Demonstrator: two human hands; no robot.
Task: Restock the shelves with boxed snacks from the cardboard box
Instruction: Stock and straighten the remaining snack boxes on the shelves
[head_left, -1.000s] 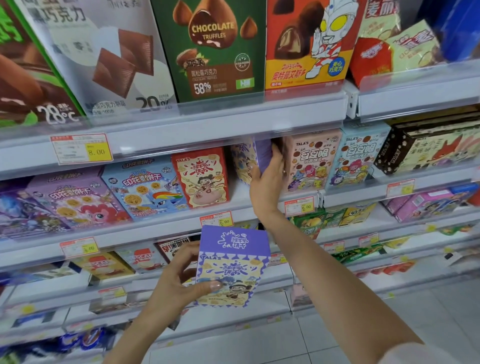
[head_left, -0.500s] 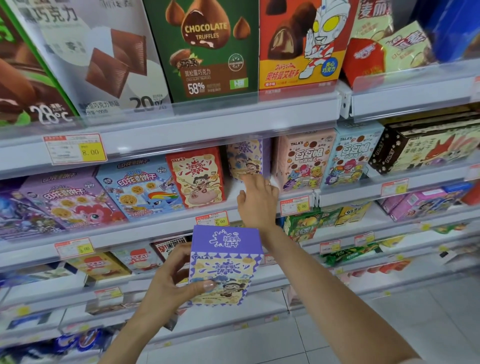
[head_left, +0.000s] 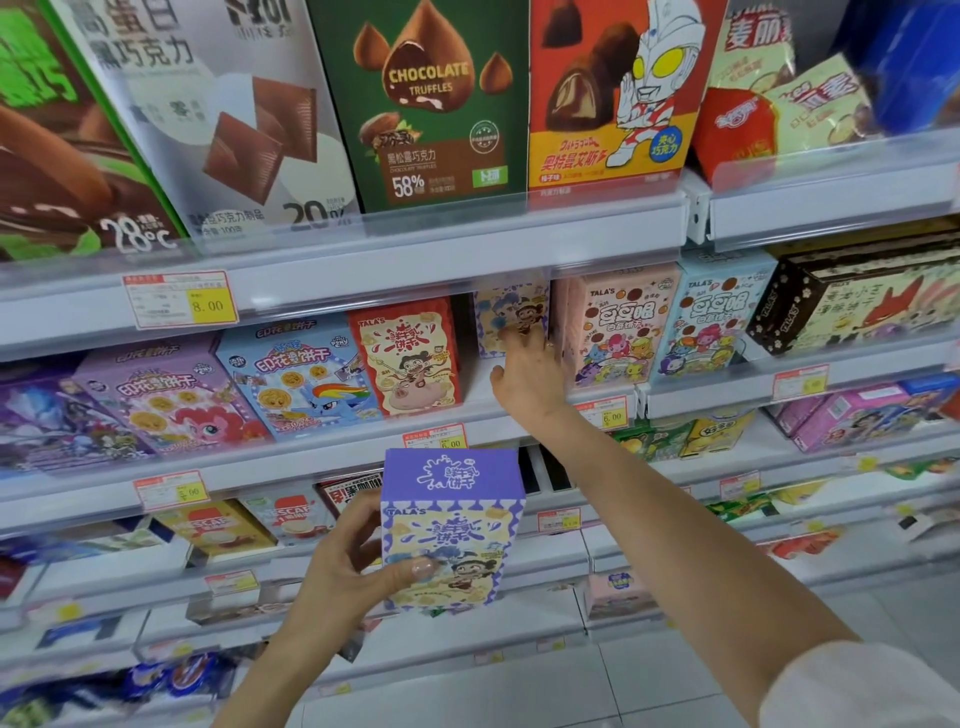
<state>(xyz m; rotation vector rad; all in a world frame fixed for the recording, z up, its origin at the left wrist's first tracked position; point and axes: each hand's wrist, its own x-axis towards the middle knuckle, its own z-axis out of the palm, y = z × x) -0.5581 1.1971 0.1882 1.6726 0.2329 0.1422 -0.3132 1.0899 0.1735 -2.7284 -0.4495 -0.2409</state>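
Observation:
My left hand grips a purple and yellow snack box upright in front of the lower shelves, thumb across its front. A matching purple snack box stands deep in a gap on the middle shelf, between a red box and a pink box. My right hand reaches into that gap, and its straight fingers touch the lower front of the shelved box. The cardboard box is out of view.
The top shelf holds large chocolate boxes above my right hand. Blue and purple biscuit boxes fill the middle shelf to the left. Lower shelves carry small packs, with price tags along the rails. Grey floor tiles lie below.
My right hand let go of the purple box it gripped at the shelf front and pushed it deeper into the gap. My left hand kept its box nearly still.

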